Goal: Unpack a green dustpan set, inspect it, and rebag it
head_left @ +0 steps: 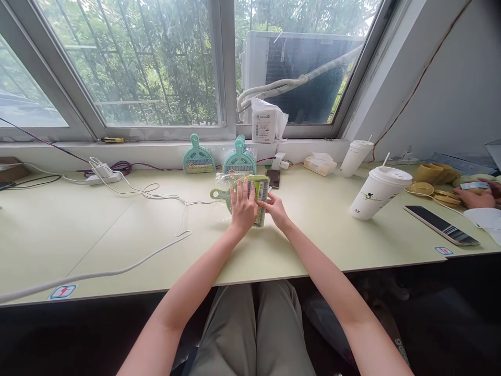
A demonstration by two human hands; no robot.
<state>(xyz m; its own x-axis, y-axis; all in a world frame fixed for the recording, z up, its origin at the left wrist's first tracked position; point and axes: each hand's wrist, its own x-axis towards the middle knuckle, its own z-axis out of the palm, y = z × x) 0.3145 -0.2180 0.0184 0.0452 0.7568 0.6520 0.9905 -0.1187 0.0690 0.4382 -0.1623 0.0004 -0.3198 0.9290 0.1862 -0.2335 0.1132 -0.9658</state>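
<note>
A green dustpan and brush set (262,190) is on the table in front of me, its looped handle pointing left and clear plastic wrap around it. My left hand (245,211) lies across its front, fingers stretched out and slightly spread. At the right edge of the set, my right hand (277,210) is closed in a pinch on it. Part of the set is hidden under my left hand. Behind it, a turquoise dustpan and brush set (199,156) leans against the wall. Several more turquoise sets (239,158) are stacked beside that one.
White cables (156,193) and a power strip (104,175) lie on the left. On the right are two white cups (378,193), a tissue pack (320,163) and a phone (441,224). Another person's hand (475,198) is near yellow rolls at far right.
</note>
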